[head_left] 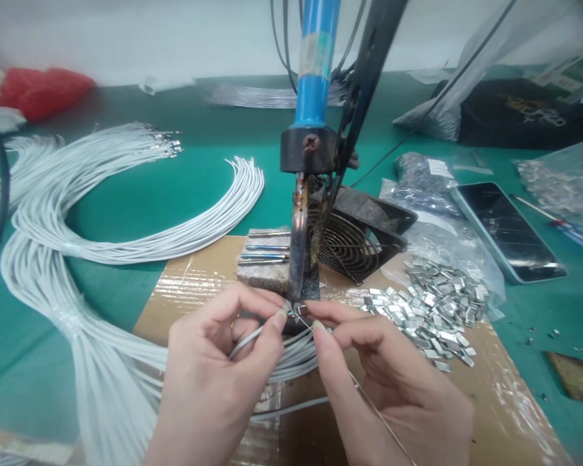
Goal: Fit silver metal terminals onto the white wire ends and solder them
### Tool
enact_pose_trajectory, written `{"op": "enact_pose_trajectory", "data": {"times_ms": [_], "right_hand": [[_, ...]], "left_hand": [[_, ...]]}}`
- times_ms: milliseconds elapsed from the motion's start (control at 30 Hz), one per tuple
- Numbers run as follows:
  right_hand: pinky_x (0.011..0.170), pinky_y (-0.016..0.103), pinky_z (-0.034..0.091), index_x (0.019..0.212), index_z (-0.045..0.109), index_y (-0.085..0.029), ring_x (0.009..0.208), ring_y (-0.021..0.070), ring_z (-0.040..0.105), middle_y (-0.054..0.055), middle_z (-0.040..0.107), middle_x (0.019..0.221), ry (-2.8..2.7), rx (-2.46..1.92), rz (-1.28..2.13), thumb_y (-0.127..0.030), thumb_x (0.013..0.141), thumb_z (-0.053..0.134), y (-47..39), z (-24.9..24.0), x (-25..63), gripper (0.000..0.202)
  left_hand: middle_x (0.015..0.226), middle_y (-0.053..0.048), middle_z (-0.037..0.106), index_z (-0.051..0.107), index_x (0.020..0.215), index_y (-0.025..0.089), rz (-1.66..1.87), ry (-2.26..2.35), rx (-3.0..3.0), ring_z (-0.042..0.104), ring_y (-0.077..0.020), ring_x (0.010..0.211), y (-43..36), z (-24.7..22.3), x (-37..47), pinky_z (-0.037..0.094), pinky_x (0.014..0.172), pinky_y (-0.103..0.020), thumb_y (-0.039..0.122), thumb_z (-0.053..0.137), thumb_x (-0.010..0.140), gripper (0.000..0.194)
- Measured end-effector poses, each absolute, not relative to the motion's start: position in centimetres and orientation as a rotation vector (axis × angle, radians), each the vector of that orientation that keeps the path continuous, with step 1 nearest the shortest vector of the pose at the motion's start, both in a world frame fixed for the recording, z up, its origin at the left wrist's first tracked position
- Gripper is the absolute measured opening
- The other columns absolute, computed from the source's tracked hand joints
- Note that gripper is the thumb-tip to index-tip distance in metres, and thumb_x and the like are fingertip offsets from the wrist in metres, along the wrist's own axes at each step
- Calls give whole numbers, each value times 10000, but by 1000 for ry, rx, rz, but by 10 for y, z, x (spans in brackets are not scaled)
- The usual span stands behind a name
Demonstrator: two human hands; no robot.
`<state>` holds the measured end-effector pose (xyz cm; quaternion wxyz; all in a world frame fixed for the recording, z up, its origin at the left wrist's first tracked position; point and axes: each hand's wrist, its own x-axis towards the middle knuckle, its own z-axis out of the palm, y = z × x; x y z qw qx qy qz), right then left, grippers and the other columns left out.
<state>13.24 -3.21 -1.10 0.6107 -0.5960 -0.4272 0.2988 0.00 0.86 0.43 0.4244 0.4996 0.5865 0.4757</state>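
My left hand [218,362] pinches a thin white cable [245,340] between thumb and forefinger, near its end. Between the fingers of my right hand [393,375] runs a thin solder wire [379,417], which trails down toward the lower right. Both sets of fingertips meet just under the tip of a blue-handled soldering iron [313,84], fixed upright. A small metal piece [300,309] shows at the right fingertips; whether they grip it I cannot tell. Behind the hands, more white cables [296,359] lie bunched on the cardboard.
Small metal shells [432,310] lie heaped at the right, near a phone [510,230]. A black fan [364,226] stands behind the iron. Bundled white cables [68,226] curve across the left. A block with metal rods [262,259] sits beside the iron's tip. A black bracket [369,71] slants overhead.
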Motion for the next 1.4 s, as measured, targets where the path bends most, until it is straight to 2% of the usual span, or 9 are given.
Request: {"op": "enact_pose_trajectory", "data": {"times_ms": [133,333,567,900,1233,1400], "right_hand": [[676,263,713,761,743,-241,957,281,899,96,916,1018,-979,-1376,686,-236,951,835,-32,-12,131,210],[690,283,707,778,758,-250,969,282,894,82,918,1033,-962,-1392,675,-237,940,858,-33,-14,129,192],[740,289,705,803,772,-258,968,269,899,69,923,1055,-967,-1386,660,-242,947,865,-33,-18,129,172],[652,251,694,798,720,-241,999,282,898,107,916,1068,-987,-1406,647,-237,989,811,-35,-18,126,212],[697,262,710,792,716,-240,1003,276,892,113,910,1053,-1037,-1423,659,-211,990,778,-34,-18,127,210],[765,315,725,799,728,-262,987,282,881,87,901,1099,-1098,-1489,647,-272,1026,787,-41,-18,154,235]], "left_hand": [[785,17,819,789,664,222,1196,1459,1220,640,-66,500,10,4,1,481,474,-130,186,855,762,123],[791,26,831,788,687,243,1173,1424,1268,724,-93,571,9,8,-2,533,509,-121,161,838,800,149],[840,49,843,790,716,249,1169,1413,1296,758,-68,604,8,4,-4,550,551,-74,130,854,813,166],[789,58,849,791,684,242,1241,1399,1343,778,-59,575,10,5,-2,549,537,-41,120,811,799,169],[762,45,825,796,661,233,1201,1423,1262,656,-40,496,10,4,0,498,487,-71,172,837,773,134],[747,21,831,792,643,209,1190,1416,1218,632,-37,465,10,6,0,494,478,-80,191,834,756,123]]}}
